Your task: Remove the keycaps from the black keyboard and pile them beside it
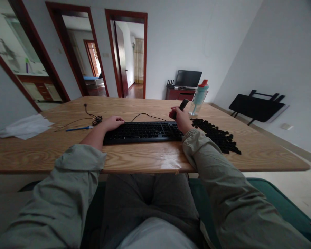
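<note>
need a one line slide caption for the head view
Left hand on a black keyboard, right hand gripping a dark handheld object.

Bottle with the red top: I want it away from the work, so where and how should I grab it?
Probably around the clear body of the bottle, from its right side: it stands upright and tall, and the right hand crowds its left.

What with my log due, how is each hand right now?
Left hand: at the keyboard's left end; can't tell if open or closed.
Right hand: closed, holding a black object.
</note>
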